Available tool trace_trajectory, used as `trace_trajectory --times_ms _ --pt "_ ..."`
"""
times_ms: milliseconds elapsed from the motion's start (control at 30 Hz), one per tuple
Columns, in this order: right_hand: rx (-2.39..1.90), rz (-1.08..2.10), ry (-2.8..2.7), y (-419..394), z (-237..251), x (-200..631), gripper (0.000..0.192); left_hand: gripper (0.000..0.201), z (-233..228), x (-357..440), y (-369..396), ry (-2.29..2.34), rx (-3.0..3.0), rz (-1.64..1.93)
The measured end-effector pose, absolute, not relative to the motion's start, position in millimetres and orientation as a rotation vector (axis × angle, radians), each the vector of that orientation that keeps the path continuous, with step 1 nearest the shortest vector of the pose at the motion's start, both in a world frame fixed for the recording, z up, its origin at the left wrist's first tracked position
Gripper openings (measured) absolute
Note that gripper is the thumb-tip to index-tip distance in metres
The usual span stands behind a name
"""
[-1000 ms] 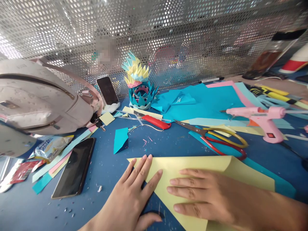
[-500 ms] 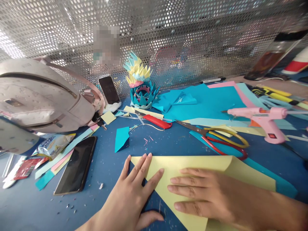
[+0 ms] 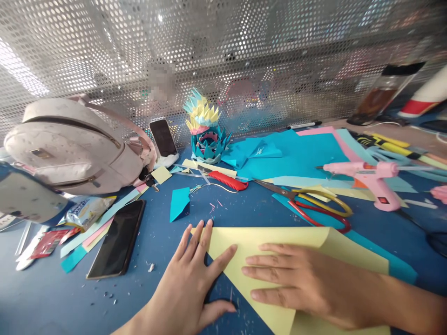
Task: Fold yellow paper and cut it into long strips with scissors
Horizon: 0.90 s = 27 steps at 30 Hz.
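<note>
I see both hands pressed flat on a folded yellow paper sheet (image 3: 279,242) that lies on the blue surface (image 3: 157,298) at the near edge of the view. My left hand (image 3: 188,284) is spread open, palm down, with its fingertips on the sheet's left corner and the thumb out on the bare surface. My right hand (image 3: 300,284) is also open and flat, fingers together and pointing left, lying across the middle of the sheet; neither hand grips anything. The sheet's folded edge runs diagonally from under the left fingers down toward me. Just behind the sheet lie scissors (image 3: 307,202) with yellow and red handles, blades pointing left toward a red-handled cutter (image 3: 228,180). A pink glue gun (image 3: 373,179) stands to the right on loose blue paper sheets (image 3: 300,153). A dark phone (image 3: 117,239) lies face up to the left of my left hand, apart from it. Farther back a spiky paper model (image 3: 206,132) stands against the perforated metal screen (image 3: 244,56), with a pale backpack (image 3: 70,146) at far left.
</note>
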State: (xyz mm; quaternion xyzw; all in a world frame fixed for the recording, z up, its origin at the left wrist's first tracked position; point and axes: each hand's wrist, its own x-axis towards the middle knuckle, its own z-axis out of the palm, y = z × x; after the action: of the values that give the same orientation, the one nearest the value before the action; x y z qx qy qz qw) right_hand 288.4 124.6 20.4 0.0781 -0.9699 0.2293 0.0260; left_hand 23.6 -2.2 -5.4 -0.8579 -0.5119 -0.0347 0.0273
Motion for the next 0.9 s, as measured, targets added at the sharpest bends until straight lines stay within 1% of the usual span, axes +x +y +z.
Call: trace_trajectory --times_ms 100,200,400,733,900 --pt "0.237 0.741 -2.993 125 22 288 0.057 0.086 -7 23 -3 -1.576 -2.686 -0.137" --pt "0.242 0.731 -3.024 125 23 287 0.055 0.087 -8 22 -2 -1.583 -2.709 -0.144" --pt "0.286 0.616 -3.092 126 22 287 0.052 0.086 -9 21 -1 -1.613 -2.724 -0.159" --pt "0.257 0.599 -2.972 127 12 291 0.053 0.081 -9 23 0 -1.611 -2.727 -0.140" --pt "0.294 0.494 -3.021 127 8 291 0.051 0.081 -8 23 0 -1.612 -2.728 -0.121"
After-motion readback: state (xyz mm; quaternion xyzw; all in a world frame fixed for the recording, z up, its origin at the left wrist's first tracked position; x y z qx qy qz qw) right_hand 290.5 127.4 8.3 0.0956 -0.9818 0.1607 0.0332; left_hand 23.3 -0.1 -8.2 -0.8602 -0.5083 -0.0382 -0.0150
